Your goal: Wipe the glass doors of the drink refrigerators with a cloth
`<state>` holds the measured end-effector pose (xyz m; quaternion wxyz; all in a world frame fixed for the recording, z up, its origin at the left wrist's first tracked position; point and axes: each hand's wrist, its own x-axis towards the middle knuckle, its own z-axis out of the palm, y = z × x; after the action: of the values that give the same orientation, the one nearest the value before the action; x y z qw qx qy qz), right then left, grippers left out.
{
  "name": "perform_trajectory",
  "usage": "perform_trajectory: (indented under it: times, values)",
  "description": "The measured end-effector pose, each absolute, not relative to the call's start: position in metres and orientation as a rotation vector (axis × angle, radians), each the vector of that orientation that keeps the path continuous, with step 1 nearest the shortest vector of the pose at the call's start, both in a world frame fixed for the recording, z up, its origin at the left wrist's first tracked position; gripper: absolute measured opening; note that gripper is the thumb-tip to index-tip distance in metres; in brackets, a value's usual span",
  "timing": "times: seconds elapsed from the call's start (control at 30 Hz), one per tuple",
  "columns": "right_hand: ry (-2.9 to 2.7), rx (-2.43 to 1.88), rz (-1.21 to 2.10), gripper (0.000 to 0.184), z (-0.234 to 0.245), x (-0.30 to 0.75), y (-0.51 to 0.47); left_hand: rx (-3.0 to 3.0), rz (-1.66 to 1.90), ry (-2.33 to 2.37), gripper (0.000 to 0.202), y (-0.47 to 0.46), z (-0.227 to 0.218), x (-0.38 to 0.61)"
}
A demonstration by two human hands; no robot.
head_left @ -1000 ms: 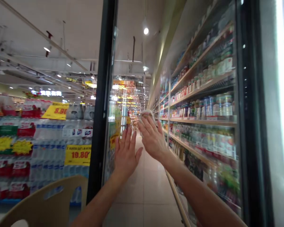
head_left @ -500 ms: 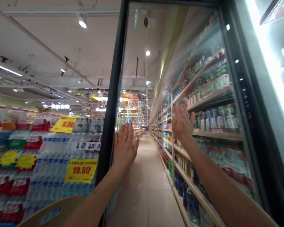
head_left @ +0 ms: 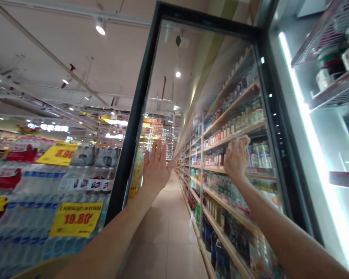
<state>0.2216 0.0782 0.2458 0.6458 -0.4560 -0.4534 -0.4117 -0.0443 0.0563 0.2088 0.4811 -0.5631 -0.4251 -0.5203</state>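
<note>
An open glass cooler door point(head_left: 209, 77) with a black frame stands in front of me. My left hand point(head_left: 156, 167) lies flat on the glass near its left edge, fingers stretched upward and apart. My right hand point(head_left: 236, 159) presses a small white cloth point(head_left: 234, 142) against the glass farther right, at about the same height. The cloth is mostly hidden under the fingers. Through the glass I see the aisle and shelves of bottles.
The lit cooler interior point(head_left: 331, 128) with wire shelves and jars is at the right. Stacked packs of bottled water with yellow price signs point(head_left: 75, 219) fill the left. A beige chair back point(head_left: 35, 271) shows at the bottom left. A tiled aisle floor point(head_left: 168, 232) runs ahead.
My right hand with the cloth has slid rightward across the glass. The left hand has stayed flat near the door's left edge. My view has tilted upward and to the right.
</note>
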Motion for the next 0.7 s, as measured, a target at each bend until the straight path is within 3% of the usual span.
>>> perform_trajectory:
  times: [0.17, 0.37, 0.53, 0.7]
  values:
    - [-1.494, -0.766, -1.222, 0.046, 0.235, 0.173, 0.080, -1.361, -1.241, -1.042, 0.057, 0.059, 0.205, -0.047]
    - [-0.976, -0.981, -0.915, 0.048, 0.240, 0.225, 0.082, -1.375, -1.256, -1.067, 0.054, 0.062, 0.202, -0.047]
    - [-1.498, -0.872, -1.139, 0.043, 0.233, 0.221, 0.073, -1.370, -1.290, -1.040, 0.054, 0.060, 0.201, -0.045]
    - [-1.044, -1.044, -0.930, 0.049, 0.238, 0.233, 0.068, -1.411, -1.287, -1.058, 0.054, 0.053, 0.202, -0.044]
